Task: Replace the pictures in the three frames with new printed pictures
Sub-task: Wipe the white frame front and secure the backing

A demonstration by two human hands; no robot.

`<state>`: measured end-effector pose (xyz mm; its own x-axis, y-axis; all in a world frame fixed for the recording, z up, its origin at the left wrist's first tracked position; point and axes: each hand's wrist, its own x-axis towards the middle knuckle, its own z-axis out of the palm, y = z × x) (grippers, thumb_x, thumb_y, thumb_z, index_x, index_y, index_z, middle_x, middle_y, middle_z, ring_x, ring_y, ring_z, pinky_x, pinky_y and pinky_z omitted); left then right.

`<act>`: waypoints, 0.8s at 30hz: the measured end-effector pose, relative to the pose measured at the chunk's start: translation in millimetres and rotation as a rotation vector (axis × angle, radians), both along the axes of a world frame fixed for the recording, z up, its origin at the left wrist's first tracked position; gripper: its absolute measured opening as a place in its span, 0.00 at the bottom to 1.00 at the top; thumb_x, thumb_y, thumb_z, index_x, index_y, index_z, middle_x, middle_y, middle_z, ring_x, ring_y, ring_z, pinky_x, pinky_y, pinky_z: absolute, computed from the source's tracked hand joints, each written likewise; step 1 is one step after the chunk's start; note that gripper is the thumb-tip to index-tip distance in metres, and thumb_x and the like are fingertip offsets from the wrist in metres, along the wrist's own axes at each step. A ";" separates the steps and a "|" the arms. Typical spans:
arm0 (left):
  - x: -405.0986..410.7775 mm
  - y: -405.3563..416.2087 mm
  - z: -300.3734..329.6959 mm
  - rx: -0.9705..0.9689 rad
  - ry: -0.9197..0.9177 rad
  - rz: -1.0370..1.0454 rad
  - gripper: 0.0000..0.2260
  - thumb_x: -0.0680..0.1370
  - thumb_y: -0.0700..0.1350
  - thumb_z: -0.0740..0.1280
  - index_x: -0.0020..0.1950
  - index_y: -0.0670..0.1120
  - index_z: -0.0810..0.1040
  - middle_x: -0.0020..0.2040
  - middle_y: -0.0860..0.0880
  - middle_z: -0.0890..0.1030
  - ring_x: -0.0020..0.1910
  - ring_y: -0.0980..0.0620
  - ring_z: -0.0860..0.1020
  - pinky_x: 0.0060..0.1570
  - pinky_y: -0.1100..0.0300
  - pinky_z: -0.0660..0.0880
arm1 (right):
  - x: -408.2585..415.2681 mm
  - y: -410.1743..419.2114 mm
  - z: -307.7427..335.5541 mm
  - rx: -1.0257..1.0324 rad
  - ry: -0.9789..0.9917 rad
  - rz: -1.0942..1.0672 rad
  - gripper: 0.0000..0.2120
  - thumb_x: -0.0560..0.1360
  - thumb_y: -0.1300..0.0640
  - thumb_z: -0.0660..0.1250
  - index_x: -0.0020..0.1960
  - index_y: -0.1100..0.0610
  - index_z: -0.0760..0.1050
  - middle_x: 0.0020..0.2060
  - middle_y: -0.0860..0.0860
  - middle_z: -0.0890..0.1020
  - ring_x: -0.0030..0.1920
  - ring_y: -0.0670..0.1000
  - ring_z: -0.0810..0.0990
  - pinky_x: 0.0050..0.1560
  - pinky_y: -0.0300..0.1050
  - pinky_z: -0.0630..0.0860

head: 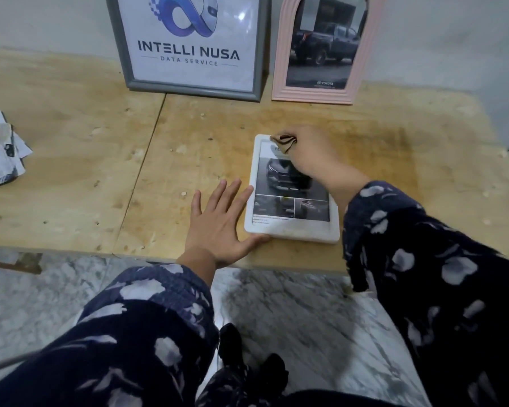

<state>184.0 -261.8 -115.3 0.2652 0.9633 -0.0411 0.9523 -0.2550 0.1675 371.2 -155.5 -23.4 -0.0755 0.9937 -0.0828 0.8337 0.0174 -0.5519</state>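
A white picture frame (291, 230) lies flat, face up, on the plywood desk (71, 160), its near edge close to the desk's front edge. It holds a printed sheet with a dark car above two smaller car photos and lines of text.

The left hand (221, 227) lies flat on the desk with fingers spread and straight; the fingertips touch the frame's left edge and the thumb presses against its near left corner. The right hand (309, 154) reaches over the frame's far right part, fingers curled, pinching a small brown cloth (284, 141) against the upper part of the glass near the far edge. Both forearms wear dark sleeves with pale blotches.

At the back of the desk two more frames stand leaning on the wall: a grey rectangular frame (188, 45) with an "INTELLI NUSA DATA SERVICE" logo print, and just to its right, nearly touching, a pink arched frame (321, 51) with a dark pickup photo marked TOYOTA.

A heap of crumpled printed paper (0, 145) sits at the left edge of view, well apart from the frames. Between it and the white frame the desk surface is bare, crossed by a seam between two boards. To the right of the frame more bare, stained wood runs to the desk's right edge. Below the front edge is marbled floor (306, 312).
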 end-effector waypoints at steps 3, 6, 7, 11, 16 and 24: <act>0.8 0.2 0.6 0.006 -0.035 0.014 0.42 0.68 0.79 0.42 0.78 0.61 0.44 0.79 0.56 0.45 0.78 0.54 0.43 0.73 0.39 0.41 | -2.9 1.7 -20.2 0.002 -0.281 0.080 0.19 0.73 0.66 0.60 0.62 0.53 0.77 0.59 0.57 0.79 0.59 0.61 0.77 0.54 0.49 0.74; 2.0 0.1 1.2 0.011 -0.054 0.034 0.42 0.67 0.79 0.44 0.78 0.62 0.46 0.79 0.57 0.47 0.78 0.55 0.43 0.73 0.39 0.41 | -3.9 -7.9 -43.9 -0.045 -0.310 0.083 0.30 0.73 0.72 0.57 0.71 0.53 0.68 0.71 0.56 0.69 0.70 0.58 0.68 0.67 0.52 0.68; 2.3 0.0 1.3 0.011 -0.054 0.038 0.42 0.67 0.79 0.45 0.77 0.62 0.46 0.79 0.57 0.47 0.78 0.56 0.42 0.73 0.39 0.41 | -3.7 -10.2 -49.7 -0.045 -0.304 0.080 0.32 0.73 0.72 0.56 0.74 0.52 0.64 0.74 0.53 0.65 0.73 0.56 0.64 0.71 0.51 0.64; 3.1 -0.2 2.0 0.011 -0.028 0.042 0.43 0.66 0.80 0.45 0.77 0.63 0.46 0.80 0.56 0.47 0.78 0.55 0.43 0.73 0.39 0.42 | -0.7 -27.8 -51.7 -0.034 -0.332 0.143 0.33 0.74 0.71 0.57 0.75 0.49 0.61 0.75 0.48 0.64 0.75 0.50 0.60 0.74 0.53 0.56; 3.9 -0.2 3.1 -0.003 -0.042 0.047 0.45 0.64 0.80 0.44 0.77 0.62 0.48 0.80 0.55 0.49 0.78 0.54 0.45 0.73 0.38 0.42 | -2.2 -79.2 -60.2 0.218 -0.161 0.165 0.24 0.72 0.62 0.53 0.64 0.58 0.76 0.62 0.55 0.79 0.61 0.54 0.78 0.63 0.50 0.73; 3.5 -1.0 3.4 -0.004 -0.032 0.040 0.43 0.65 0.80 0.45 0.77 0.63 0.46 0.80 0.56 0.48 0.78 0.55 0.43 0.73 0.39 0.41 | 4.7 -120.2 -41.9 0.052 -0.167 0.153 0.18 0.76 0.53 0.57 0.62 0.49 0.78 0.57 0.49 0.82 0.58 0.53 0.78 0.56 0.43 0.70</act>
<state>187.5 -262.8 -111.8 0.2280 0.9729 -0.0374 0.9559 -0.2163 0.1987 375.9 -275.7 -65.3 -0.2148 0.9750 -0.0562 0.8991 0.1749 -0.4013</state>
